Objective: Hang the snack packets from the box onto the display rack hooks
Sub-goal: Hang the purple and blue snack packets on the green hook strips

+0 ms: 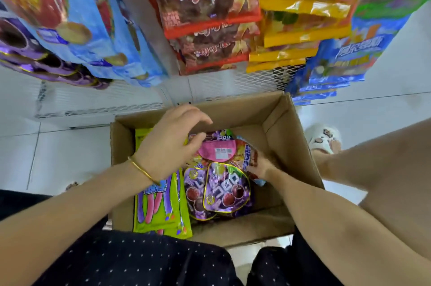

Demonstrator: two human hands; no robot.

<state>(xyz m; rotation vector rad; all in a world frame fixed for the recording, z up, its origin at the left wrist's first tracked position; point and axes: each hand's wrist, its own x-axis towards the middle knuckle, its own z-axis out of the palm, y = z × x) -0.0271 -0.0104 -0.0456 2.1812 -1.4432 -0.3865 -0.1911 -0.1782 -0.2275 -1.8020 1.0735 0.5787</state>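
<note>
Snack packets (161, 206) lie heaped in the cardboard box (275, 120) on the floor, below the display rack (256, 80). The right hand (261, 165) reaches in and appears to pinch a red-and-blue packet (247, 154) by its edge, its fingers mostly hidden. The left hand (172, 143) hovers above, loosely curled, empty. A thin edge grip could slip, or drag the purple packets (226, 190) along. The rack's hooks are hidden behind hung stock.

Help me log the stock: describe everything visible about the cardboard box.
The cardboard box is plain brown board, open-topped, flaps raised. It stands on the white tiled floor below the rack. Snack packets lie inside, mostly at its left. The left hand hovers over them; the right hand grips a reddish packet inside.
</note>
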